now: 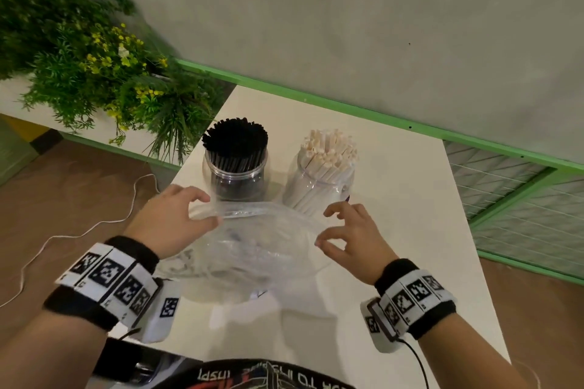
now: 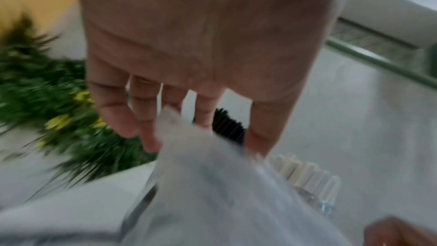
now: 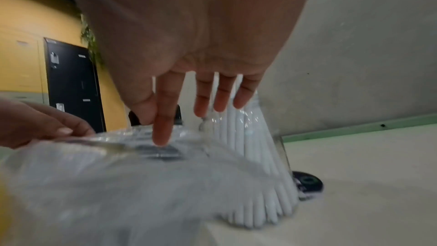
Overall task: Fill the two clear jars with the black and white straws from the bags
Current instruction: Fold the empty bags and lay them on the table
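Two clear jars stand at the back of the white table (image 1: 401, 230). The left jar (image 1: 235, 180) is packed with black straws (image 1: 235, 139); the right jar (image 1: 319, 189) is packed with white straws (image 1: 330, 148). In front of them lies a crumpled clear plastic bag (image 1: 259, 246), and no straws show inside it. My left hand (image 1: 208, 208) pinches the bag's left rim between thumb and fingers. My right hand (image 1: 322, 227) hovers at the bag's right edge; its index fingertip (image 3: 160, 140) touches the plastic (image 3: 118, 175), and the other fingers are spread in front of the white-straw jar (image 3: 250, 147). The left wrist view is blurred.
A dark round lid (image 3: 307, 182) lies on the table behind the white-straw jar. A leafy plant with yellow flowers (image 1: 94, 73) stands left of the table, close to the black-straw jar. A green rail (image 1: 347, 109) runs along the wall. A white cable (image 1: 79, 232) trails on the floor.
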The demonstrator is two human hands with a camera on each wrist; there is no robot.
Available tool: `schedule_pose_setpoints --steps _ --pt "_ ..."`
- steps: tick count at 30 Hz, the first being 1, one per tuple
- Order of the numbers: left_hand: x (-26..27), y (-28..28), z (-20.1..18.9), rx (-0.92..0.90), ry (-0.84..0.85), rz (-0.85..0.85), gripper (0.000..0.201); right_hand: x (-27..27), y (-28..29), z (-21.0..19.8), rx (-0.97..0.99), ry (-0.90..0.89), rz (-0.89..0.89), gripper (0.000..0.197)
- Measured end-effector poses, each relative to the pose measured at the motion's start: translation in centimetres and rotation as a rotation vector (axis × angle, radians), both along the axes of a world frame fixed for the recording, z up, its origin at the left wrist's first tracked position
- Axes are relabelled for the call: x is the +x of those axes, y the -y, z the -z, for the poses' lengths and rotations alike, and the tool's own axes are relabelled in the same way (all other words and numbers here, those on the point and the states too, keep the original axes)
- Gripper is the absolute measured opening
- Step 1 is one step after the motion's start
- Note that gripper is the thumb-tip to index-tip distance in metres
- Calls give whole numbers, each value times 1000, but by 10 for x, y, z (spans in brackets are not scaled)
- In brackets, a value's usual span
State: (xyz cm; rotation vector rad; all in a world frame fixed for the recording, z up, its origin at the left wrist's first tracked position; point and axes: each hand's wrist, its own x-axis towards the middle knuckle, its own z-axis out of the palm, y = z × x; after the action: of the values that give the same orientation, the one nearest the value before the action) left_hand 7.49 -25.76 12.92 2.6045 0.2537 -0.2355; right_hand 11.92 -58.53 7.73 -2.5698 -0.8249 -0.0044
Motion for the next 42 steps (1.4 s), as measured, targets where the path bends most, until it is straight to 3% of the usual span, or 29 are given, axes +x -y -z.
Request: schedule_pose_setpoints --steps 3,6,11,16,20,22,24,26,29,31,34,36,39,42 --pt "-7 0 18 -72 9 -97 21 -14 2 21 -138 -143 86 30" --pt "-10 5 29 -108 127 -158 13 -21 -2 26 -57 -198 196 28" --pt "-14 -5 18 -60 333 -188 16 -19 10 4 34 -28 286 52" --pt "-12 5 -9 -165 299 -154 10 -1 27 -14 185 53 315 42" --pt "-8 23 -32 -345 315 -215 6 -9 3 -43 211 222 348 16" --pt "-6 35 -44 -397 312 -227 7 -29 -32 -64 337 227 178 33" --pt "-5 46 -52 -413 315 -206 12 -48 -69 -77 312 201 -6 60" --pt "-5 55 -58 -435 309 -152 18 -52 -94 -76 210 223 -71 73" --pt "-7 60 -62 -539 303 -31 21 -35 -106 -74 267 210 -45 48" --pt "-10 55 -63 -626 304 59 35 -23 -101 -77 386 215 -41 32" --pt "-11 37 -54 -385 302 154 75 -12 -89 -94 530 211 -1 16" --pt "-11 27 -47 -230 252 203 85 -7 -82 -108 678 131 55 12" --pt "-11 17 -40 -333 186 145 51 -2 -73 -126 903 88 118 12" --pt "-9 6 -36 -337 342 42 7 8 -53 -139 1003 141 233 17"
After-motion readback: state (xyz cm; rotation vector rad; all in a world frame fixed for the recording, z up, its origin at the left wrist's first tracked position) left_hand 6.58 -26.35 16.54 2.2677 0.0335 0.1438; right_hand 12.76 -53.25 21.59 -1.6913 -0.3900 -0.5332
